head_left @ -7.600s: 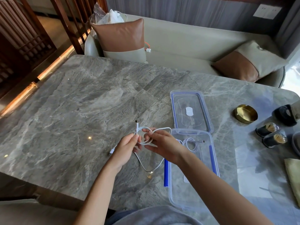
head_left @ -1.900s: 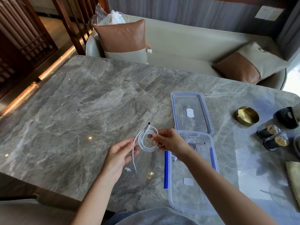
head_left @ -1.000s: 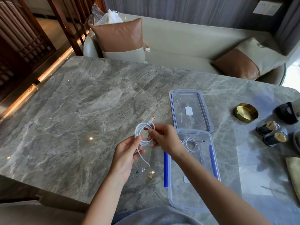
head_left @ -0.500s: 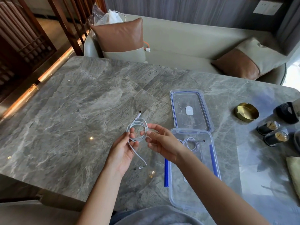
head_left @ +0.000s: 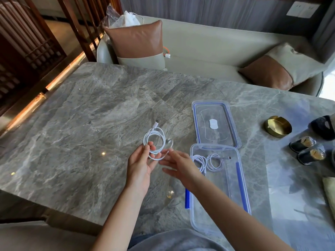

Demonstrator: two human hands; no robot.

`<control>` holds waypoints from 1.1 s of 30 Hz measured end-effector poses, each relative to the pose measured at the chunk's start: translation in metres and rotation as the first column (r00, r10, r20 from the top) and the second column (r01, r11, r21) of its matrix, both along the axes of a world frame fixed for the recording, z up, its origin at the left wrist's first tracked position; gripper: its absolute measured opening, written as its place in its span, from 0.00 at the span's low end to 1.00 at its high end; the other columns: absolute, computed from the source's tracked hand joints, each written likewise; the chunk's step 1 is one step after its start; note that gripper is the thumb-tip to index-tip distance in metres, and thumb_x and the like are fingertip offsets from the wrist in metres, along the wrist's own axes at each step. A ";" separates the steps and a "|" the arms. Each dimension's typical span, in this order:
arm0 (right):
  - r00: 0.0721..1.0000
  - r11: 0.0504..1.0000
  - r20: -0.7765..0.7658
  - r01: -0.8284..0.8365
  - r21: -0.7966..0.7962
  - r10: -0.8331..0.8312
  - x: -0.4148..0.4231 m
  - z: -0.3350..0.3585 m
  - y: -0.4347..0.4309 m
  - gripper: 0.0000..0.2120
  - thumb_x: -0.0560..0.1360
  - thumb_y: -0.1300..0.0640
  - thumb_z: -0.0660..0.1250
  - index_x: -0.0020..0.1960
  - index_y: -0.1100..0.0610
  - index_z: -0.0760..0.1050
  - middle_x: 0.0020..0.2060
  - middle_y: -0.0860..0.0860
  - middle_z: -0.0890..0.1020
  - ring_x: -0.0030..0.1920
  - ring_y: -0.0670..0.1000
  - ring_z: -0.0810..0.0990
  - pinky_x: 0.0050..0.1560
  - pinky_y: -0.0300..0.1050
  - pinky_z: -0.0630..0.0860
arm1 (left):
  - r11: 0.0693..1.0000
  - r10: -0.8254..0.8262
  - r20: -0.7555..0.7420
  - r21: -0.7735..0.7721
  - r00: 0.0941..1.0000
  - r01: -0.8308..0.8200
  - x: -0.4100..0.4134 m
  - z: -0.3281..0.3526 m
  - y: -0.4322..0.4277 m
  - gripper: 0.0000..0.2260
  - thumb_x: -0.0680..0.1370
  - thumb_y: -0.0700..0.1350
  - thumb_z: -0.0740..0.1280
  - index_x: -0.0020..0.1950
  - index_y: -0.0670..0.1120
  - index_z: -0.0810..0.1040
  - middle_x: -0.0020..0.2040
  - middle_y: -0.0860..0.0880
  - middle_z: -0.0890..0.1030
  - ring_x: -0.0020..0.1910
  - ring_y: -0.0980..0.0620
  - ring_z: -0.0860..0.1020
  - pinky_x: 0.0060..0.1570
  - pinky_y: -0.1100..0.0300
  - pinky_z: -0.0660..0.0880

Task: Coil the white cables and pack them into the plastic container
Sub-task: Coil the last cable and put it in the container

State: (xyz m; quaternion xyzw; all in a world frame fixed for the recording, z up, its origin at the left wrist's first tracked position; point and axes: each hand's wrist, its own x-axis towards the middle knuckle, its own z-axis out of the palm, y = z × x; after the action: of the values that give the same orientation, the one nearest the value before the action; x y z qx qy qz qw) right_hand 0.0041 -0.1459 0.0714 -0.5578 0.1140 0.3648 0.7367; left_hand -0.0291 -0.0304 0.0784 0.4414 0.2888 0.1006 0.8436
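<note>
Since half a second ago the right hand (head_left: 178,166) has let go of the coil and opened, fingers spread flat and blurred, just beside the loose outer loop; whether a fingertip touches that loop cannot be told. Only the left hand (head_left: 140,164) holds the white cable (head_left: 154,140) now, pinching the round bundle at its lower left between thumb and fingertips, the coil raised above the grey marble table (head_left: 87,127). One connector sticks up at the coil's top; the other end is smeared near the right side and hard to make out.

Right of the hands lies the clear plastic container (head_left: 233,200), a long rounded rectangle with blue clip strips along both sides. Its near end is cut off by the right forearm and a grey garment. Inside, at the far end, two coiled white cables (head_left: 208,162) lie side by side, one partly hidden behind the right hand. Just beyond the container rests its transparent lid (head_left: 214,123), blue-sealed, flat on the marble.

Further right stand a brass ashtray (head_left: 277,125) and small dark jars (head_left: 308,149), well apart from the container. Left of the hands the polished tabletop lies open out to its edge
</note>
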 end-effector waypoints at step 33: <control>0.836 0.968 0.492 -0.174 -0.181 0.242 0.024 0.012 -0.026 0.10 0.79 0.60 0.59 0.42 0.59 0.74 0.31 0.50 0.75 0.31 0.45 0.73 0.34 0.36 0.71 | 0.977 0.082 -0.129 0.207 0.988 -0.054 -0.004 -0.015 0.015 0.09 0.79 0.40 0.60 0.43 0.45 0.77 0.38 0.49 0.77 0.36 0.55 0.74 0.35 0.67 0.78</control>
State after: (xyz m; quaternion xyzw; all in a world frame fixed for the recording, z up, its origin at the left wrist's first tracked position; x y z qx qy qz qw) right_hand 0.0283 -0.1722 0.0834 -0.6897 -0.1233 0.2739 0.6589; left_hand -0.0327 -0.0151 0.0631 0.5210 0.3489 0.1279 0.7684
